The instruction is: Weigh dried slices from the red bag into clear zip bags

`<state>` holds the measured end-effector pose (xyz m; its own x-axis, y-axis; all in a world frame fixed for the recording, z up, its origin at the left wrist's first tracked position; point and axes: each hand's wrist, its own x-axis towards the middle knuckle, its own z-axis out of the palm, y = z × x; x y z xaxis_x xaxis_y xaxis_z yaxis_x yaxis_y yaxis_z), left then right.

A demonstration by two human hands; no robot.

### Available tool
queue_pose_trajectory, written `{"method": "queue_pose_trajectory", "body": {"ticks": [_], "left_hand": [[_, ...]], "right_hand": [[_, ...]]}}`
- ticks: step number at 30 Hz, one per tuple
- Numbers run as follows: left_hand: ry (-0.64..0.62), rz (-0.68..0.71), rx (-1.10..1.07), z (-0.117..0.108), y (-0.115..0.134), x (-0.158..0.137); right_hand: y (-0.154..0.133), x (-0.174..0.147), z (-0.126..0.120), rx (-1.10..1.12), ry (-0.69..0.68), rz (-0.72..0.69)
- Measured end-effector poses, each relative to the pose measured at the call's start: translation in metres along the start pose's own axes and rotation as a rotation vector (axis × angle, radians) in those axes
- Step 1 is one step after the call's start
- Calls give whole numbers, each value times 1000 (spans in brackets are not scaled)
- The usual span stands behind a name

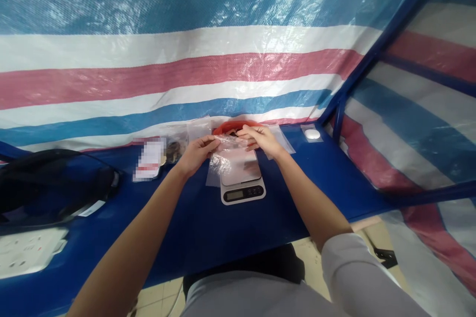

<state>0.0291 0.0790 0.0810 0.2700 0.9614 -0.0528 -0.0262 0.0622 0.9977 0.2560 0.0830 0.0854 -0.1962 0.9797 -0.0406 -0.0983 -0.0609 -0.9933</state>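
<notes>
Power strip: the white power strip (31, 251) lay at the near left of the blue tabletop (201, 228), cut off by the edge of the view.
Black bag: the black bag (55, 178) slumped just behind it, a white tag showing at its near side.
Blurred packet: the packet (149, 159) lay right of the black bag, its face masked and unreadable.
Brown pieces: the brown pieces (173, 150) sat beside the packet in what looked like clear plastic, too small to make out.
Upright bag: a see-through pouch (199, 128) leaned at the back, behind the left hand (200, 155).
Left hand: it pinched the near-left top edge of a clear bag (223, 156) between thumb and fingers.
Clear bag: it hung, crinkled and shiny, between the two hands, over the back left of the scale.
Scale: the white scale (243, 195) stood flat under the hands, its metal plate partly covered, its dark display facing the person; the reading was too small to tell.
Red item: a red-orange thing (227, 125) lay behind the scale, partly hidden.
Right hand: the right hand (261, 139) had its fingers curved by the bag's right side; whether they gripped it, one could not tell.
Flat bag: a flat sleeve (284, 141) lay right of that hand.
White disc: a white round thing (312, 134) rested on a clear wrapper near the far right corner.
Striped sheet: the striped sheet (186, 79) hung behind everything.
</notes>
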Motion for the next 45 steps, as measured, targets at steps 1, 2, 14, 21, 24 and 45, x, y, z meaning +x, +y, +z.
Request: {"method": "queue_pose_trajectory", "body": {"ticks": [1,2,14,21,24,45], "left_hand": [[-37,-9,38,-2,1,2],[-66,-10,79,-4,2,3],[-112,96,357,-8,0,11],[11,192,578,-6,1,10],[219,315,685,-1,7,2],[114,-120,29,26,-5,0]], "right_hand": [[-1,3,1,-18,-31,14],[-2,4,1,-39,-66,25],[1,8,-1,-170,-238,61],[6,13,0,-294,-213,36],[9,13,0,-306,-171,-5],[6,-16,11,-241,-134,45]]}}
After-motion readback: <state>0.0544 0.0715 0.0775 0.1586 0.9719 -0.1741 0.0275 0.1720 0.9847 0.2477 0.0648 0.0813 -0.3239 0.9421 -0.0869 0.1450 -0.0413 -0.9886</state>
